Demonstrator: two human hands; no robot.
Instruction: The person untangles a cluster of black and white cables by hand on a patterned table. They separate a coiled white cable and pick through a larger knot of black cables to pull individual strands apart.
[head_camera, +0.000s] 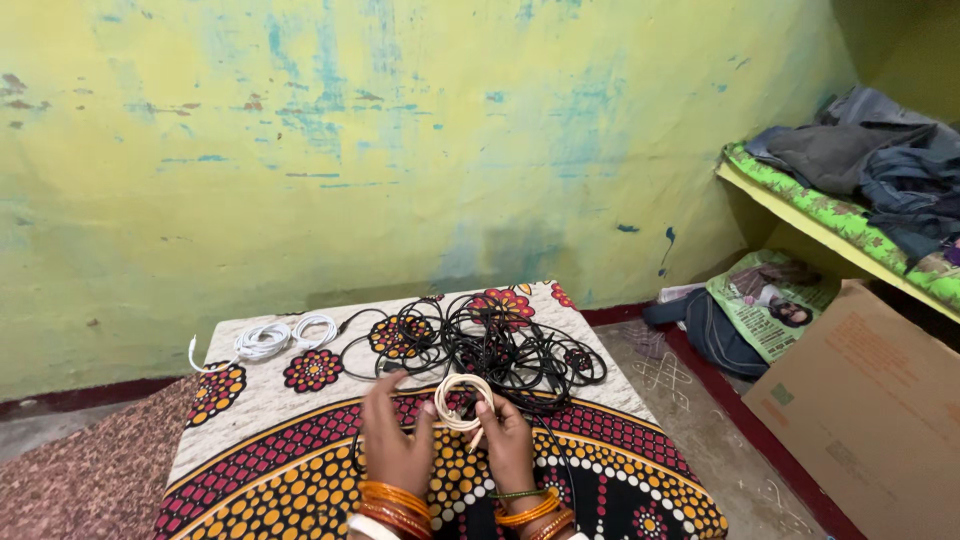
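A small coil of cream cable (462, 398) is held up between both hands over a patterned cloth (300, 450). My left hand (394, 440) touches the coil's left side with fingers partly spread. My right hand (506, 440) pinches the coil's right side, and a loose cable end sticks out below it. Both wrists wear orange bangles. Just beyond the hands lies a tangled heap of black cables (490, 345). A coiled white cable (280, 338) rests at the far left of the cloth.
The cloth covers a low table standing against a yellow-green wall (400, 150). At right, a shelf (830, 225) holds folded clothes (870, 150). Below it sit a cardboard box (870, 410), a printed bag (775, 300) and a dark bag (715, 335) on the floor.
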